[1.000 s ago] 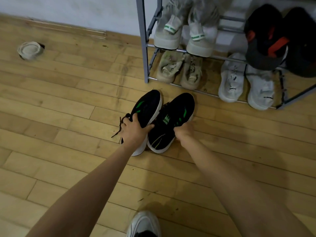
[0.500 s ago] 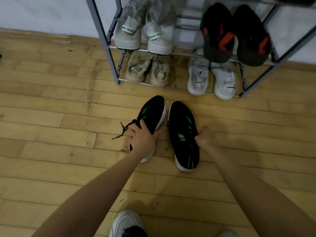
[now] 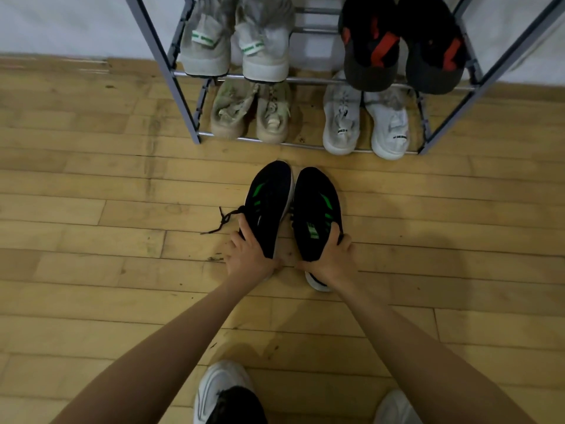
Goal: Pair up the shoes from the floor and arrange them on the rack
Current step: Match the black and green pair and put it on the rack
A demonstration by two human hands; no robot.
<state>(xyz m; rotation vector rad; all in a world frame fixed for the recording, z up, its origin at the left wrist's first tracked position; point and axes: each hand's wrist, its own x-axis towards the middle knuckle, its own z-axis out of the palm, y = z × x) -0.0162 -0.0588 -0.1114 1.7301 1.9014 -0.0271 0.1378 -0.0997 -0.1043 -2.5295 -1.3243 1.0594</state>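
The fingers (image 3: 242, 229) of the left hand (image 3: 249, 258) are curling over the left side of the left shoe (image 3: 269, 203) with the thumb wrapping its right edge, so the hand is gripping the heel end. The right hand (image 3: 331, 261) is mirroring it, fingers (image 3: 340, 235) hooking the right side of the right shoe (image 3: 316, 209) and thumb pressing in from the left. Both black shoes are lying just beside each other with their long axes running near to far. The heels are sitting in the hands and the toes are pointing away at the rack (image 3: 191, 127), which is standing straight ahead, a short way past the toes. The hands are sitting about level, so neither is nearer, and any move to the rack is looking like a forward push along the shoes' own length. A loose lace (image 3: 223, 221) is trailing left from the left shoe over the floor (image 3: 91, 240). On the bottom shelf a beige pair (image 3: 250, 114) and a white pair (image 3: 363, 120) are filling the width. Above them a grey pair (image 3: 235, 41) and a black-red pair (image 3: 403, 44) are doing the same. Any higher shelf is being cut off by the top edge, so a free slot is not showing. The hands are hiding both heels, and I cannot tell whether the shoes are resting on the floor or hanging just above it.
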